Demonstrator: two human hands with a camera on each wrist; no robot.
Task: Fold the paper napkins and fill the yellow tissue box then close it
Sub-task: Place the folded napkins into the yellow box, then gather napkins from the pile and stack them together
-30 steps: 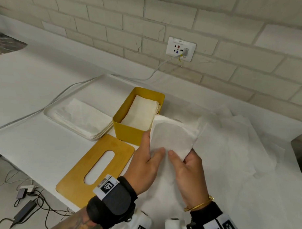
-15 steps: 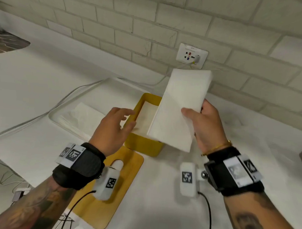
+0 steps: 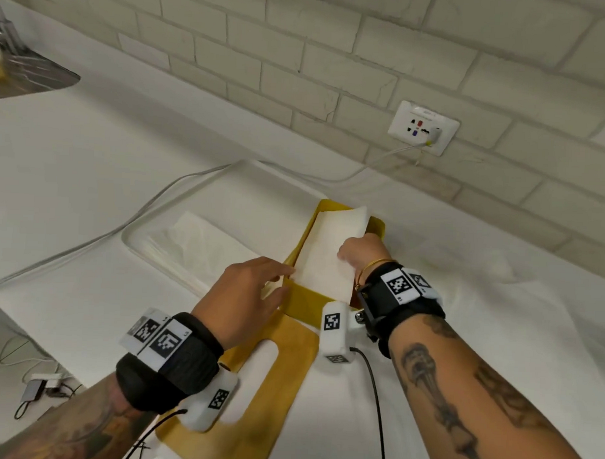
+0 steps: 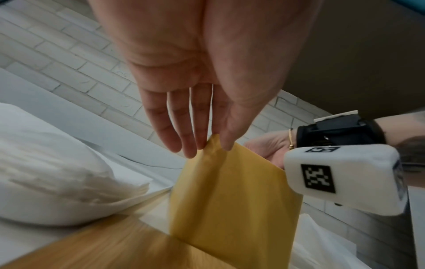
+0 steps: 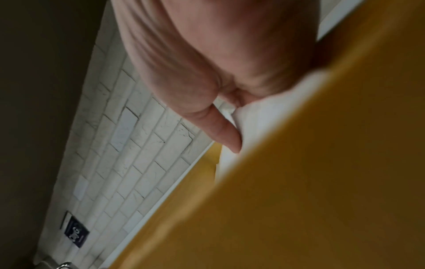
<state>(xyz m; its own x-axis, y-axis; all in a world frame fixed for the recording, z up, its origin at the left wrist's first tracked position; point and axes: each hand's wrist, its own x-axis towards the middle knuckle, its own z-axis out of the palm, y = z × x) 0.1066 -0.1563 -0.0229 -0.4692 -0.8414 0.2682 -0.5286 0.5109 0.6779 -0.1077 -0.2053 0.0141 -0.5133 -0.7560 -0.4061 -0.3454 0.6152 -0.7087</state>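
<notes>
The open yellow tissue box [image 3: 303, 303] stands on the white counter, with a folded white napkin [image 3: 324, 254] lying in its top. My right hand [image 3: 358, 252] grips that napkin at its right edge, down inside the box. In the right wrist view the thumb [image 5: 225, 131] lies against the napkin [image 5: 264, 116] just over the box wall [image 5: 322, 182]; the fingers are hidden. My left hand [image 3: 258, 289] is open, and its straight fingertips [image 4: 202, 142] touch the near left corner of the box [image 4: 230, 200]. The yellow slotted lid [image 3: 282, 366] lies flat in front of the box.
A clear tray [image 3: 132, 239] left of the box holds a stack of unfolded napkins [image 3: 197, 246]. Loose white sheets [image 3: 464, 276] are spread on the right. A cable [image 3: 158, 203] runs along the counter to the wall socket [image 3: 423, 127]. A sink [image 3: 25, 79] is far left.
My right hand has brought the folded napkin down from mid-air into the box. My left hand has slid from above the box's left wall to its near left corner.
</notes>
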